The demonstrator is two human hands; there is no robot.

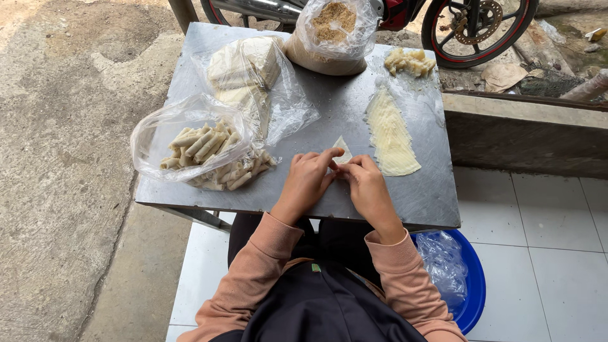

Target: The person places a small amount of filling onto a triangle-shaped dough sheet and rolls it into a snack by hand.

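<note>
Both my hands meet at the near middle of a grey metal table (316,107). My left hand (308,179) and my right hand (366,185) pinch a small pale triangular wrapper (342,150) between their fingertips, pressing it on the tabletop. Just right of it lies a stack of thin pale wrapper sheets (389,133), fanned into a long wedge. To the left, an open clear bag (190,142) holds several finished pale rolls.
A clear bag of white sheets (247,73) and a bag of brown crumbly filling (329,35) stand at the back. A small pile of rolls (410,61) lies back right. A blue basin (472,285) with plastic sits on the tiled floor; a motorbike wheel (475,28) stands behind.
</note>
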